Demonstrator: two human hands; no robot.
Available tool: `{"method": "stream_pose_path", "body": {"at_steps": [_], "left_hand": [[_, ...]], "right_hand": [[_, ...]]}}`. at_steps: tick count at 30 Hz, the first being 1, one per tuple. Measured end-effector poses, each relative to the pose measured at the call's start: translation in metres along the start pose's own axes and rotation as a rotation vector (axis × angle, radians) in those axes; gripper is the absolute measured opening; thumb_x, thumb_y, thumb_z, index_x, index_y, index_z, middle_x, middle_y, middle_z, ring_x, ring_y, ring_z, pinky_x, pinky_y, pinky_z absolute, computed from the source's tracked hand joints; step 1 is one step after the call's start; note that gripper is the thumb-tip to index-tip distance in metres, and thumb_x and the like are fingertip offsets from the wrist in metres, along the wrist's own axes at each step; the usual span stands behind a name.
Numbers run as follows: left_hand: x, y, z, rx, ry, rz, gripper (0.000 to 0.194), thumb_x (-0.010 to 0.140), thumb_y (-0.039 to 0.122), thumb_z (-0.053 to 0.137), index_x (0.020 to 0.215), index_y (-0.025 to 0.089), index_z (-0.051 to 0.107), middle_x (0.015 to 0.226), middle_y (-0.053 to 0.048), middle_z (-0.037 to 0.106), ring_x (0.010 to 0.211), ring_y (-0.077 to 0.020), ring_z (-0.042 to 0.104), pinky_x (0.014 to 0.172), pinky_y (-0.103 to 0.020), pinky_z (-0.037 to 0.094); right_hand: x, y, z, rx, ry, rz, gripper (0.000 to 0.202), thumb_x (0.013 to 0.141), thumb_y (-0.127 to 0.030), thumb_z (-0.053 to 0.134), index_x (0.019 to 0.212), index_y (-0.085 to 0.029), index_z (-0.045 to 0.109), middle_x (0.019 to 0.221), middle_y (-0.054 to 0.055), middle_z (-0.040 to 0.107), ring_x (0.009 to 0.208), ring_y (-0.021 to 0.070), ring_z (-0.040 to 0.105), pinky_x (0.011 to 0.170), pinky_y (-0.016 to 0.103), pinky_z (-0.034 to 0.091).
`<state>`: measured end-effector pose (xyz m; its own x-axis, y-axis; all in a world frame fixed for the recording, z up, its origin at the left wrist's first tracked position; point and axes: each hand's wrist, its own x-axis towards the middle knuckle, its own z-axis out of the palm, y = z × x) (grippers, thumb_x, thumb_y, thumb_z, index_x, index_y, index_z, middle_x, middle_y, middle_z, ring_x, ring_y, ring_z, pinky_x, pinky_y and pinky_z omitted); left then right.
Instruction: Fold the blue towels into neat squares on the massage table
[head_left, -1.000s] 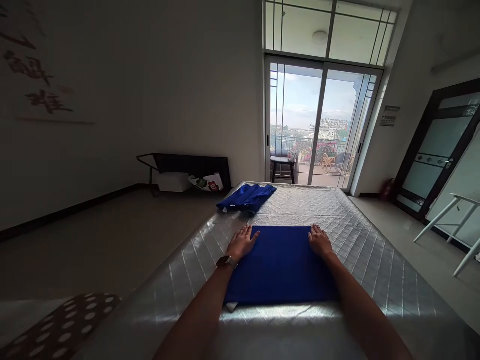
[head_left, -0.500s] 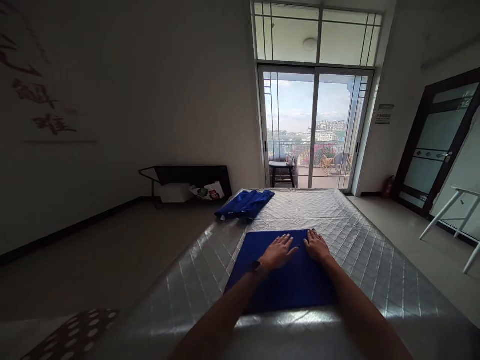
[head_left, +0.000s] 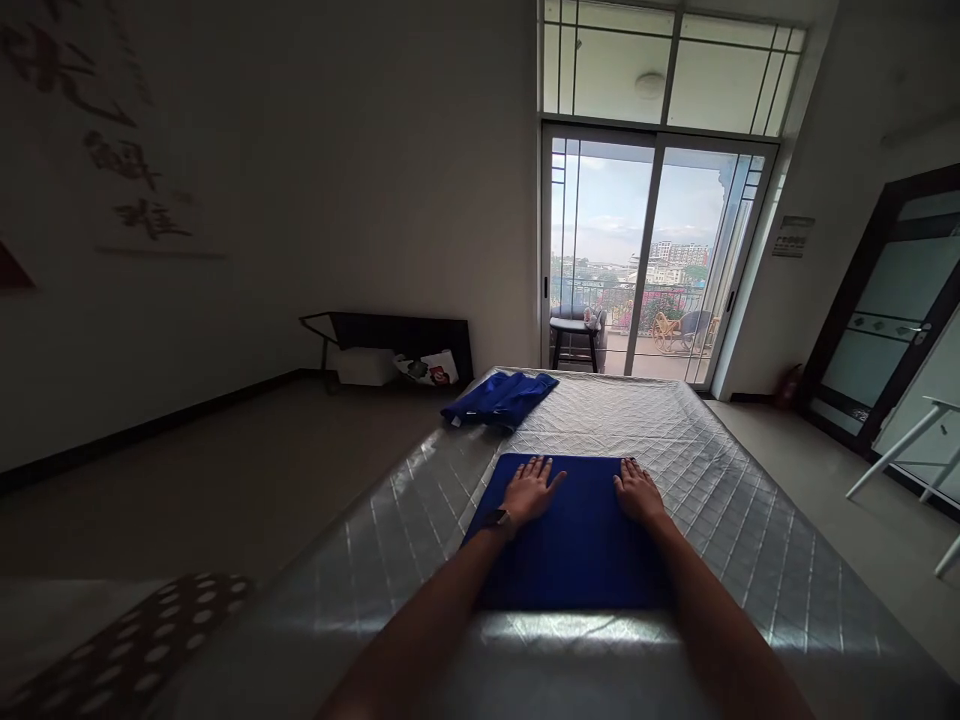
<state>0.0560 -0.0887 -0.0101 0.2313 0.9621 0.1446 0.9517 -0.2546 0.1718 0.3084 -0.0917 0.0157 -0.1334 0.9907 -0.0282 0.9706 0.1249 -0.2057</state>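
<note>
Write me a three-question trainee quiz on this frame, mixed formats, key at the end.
1. True or false: the left hand and the right hand both lie palm-down on the flat blue cloth.
2. From the wearer's view, where is the rumpled blue cloth?
A) Beyond the flat blue cloth, to the right
B) Beyond the flat blue cloth, to the left
C) On top of the flat blue cloth
3. Fill in: the watch is on the ____ wrist.

Key: 1 true; 2 B; 3 left
</note>
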Motion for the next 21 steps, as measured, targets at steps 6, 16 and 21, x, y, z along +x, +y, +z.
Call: {"method": "stream_pose_path", "body": {"at_steps": [6,16,21], "left_hand": [[-0.031,-0.040,-0.006,0.011,0.021,-0.235,0.080,0.100,0.063,0.018,0.154,0.006,0.037,0.161,-0.021,0.031,0.152,-0.0326,0.025,0.122,-0.049,0.023],[-0.028,-0.036,-0.003,0.011,0.021,-0.248,0.084,0.098,0.064,0.019,0.153,0.004,0.037,0.161,-0.021,0.032,0.151,-0.0317,0.026,0.122,-0.047,0.024],[-0.029,-0.036,-0.005,0.002,0.025,-0.250,0.085,0.097,0.066,0.017,0.153,0.006,0.038,0.160,-0.020,0.033,0.151,-0.0320,0.028,0.121,-0.048,0.023]], "right_hand": [[0.000,0.001,-0.001,-0.015,0.006,0.011,0.064,0.103,-0.036,0.020,0.158,-0.004,0.023,0.165,0.013,0.022,0.154,0.0186,0.015,0.124,0.038,0.014],[-0.003,-0.002,-0.005,-0.026,0.007,0.024,0.064,0.103,-0.037,0.021,0.158,-0.004,0.023,0.165,0.014,0.023,0.154,0.0181,0.015,0.124,0.035,0.013],[-0.007,-0.004,-0.007,-0.037,0.013,0.032,0.063,0.103,-0.037,0.020,0.158,-0.006,0.023,0.165,0.011,0.024,0.154,0.0166,0.015,0.123,0.034,0.014]]}}
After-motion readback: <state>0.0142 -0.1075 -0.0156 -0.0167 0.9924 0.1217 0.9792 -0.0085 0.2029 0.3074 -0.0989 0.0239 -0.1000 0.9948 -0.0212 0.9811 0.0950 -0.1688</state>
